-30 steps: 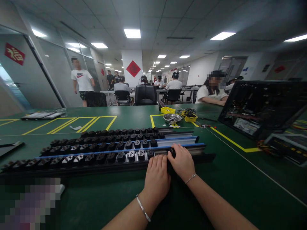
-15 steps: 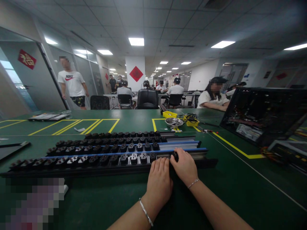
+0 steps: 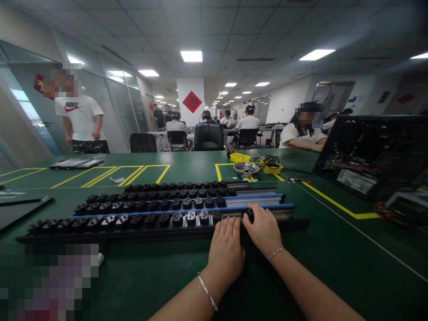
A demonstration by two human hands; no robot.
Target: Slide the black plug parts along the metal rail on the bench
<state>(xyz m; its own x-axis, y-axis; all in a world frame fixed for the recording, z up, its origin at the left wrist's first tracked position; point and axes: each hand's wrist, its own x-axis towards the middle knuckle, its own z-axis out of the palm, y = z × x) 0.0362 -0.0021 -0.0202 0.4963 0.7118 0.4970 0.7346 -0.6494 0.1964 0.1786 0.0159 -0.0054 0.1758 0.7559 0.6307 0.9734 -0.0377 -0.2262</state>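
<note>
We're noting L hand (image 3: 227,249) curling over near rail (image 3: 117,237), grip unclear; R hand (image 3: 264,227) grasping small blk part (image 3: 250,216) btwn thumb & fingers, at rail, R of blk sockets (image 3: 163,220).

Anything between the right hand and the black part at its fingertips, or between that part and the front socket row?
Right hand to black part: nothing visible. Black part to front socket row: the left hand, its fingertips at the front rail, just past the row's last visible socket.
</note>
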